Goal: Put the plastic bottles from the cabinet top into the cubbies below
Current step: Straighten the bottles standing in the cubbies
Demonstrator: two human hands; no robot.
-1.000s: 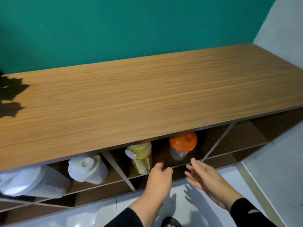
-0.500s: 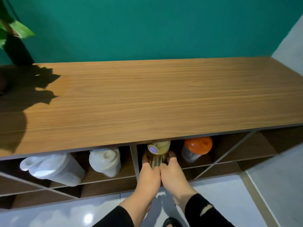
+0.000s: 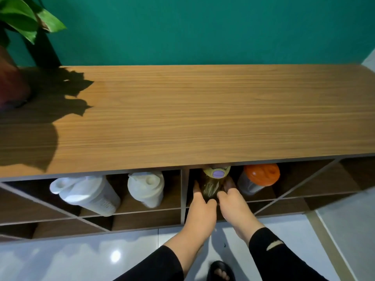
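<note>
A yellow-tinted bottle with a purple cap (image 3: 213, 183) stands in the middle cubby of the wooden cabinet (image 3: 182, 118). My left hand (image 3: 202, 207) holds its left side and my right hand (image 3: 233, 203) its right side, fingers wrapped around the body. In the same cubby, to the right, leans a grey bottle with an orange lid (image 3: 257, 178). Two white bottles, one large (image 3: 87, 192) and one smaller (image 3: 146, 187), lie tilted in the cubby on the left. No bottle stands on the cabinet top.
A potted plant (image 3: 18, 47) stands at the far left of the cabinet top and casts a shadow. A green wall rises behind. The cubbies at the right and along the lower row hold nothing visible. Glossy white floor tiles (image 3: 81, 258) and my sandalled foot (image 3: 220, 271) lie below.
Both hands went from hovering in front of the cubby to closing around the yellow bottle. The view has shifted left, bringing the plant into sight.
</note>
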